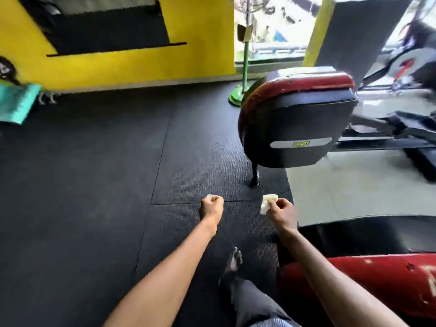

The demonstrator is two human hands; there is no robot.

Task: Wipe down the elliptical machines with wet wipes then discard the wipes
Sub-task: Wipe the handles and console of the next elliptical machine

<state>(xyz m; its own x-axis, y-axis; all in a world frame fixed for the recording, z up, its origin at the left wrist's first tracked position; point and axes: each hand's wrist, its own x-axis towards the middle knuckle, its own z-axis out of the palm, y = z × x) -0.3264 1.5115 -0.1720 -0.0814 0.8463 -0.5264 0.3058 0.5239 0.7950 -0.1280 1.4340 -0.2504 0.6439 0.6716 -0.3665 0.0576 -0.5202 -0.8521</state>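
The wipe hangs pinched in my right hand, above the floor near the elliptical. My left hand is fisted on a white scrap, likely another wipe. I'd unfold the wipe and press it flat along the housing.

**Both Arms Out, Hands Closed**

A person's bare forearms reach forward and down, side by side but apart. The left hand is curled into a fist, back upward, with a small pale scrap showing at its far edge. The right hand pinches a crumpled white wipe between thumb and fingertips. A bare foot shows between the arms.
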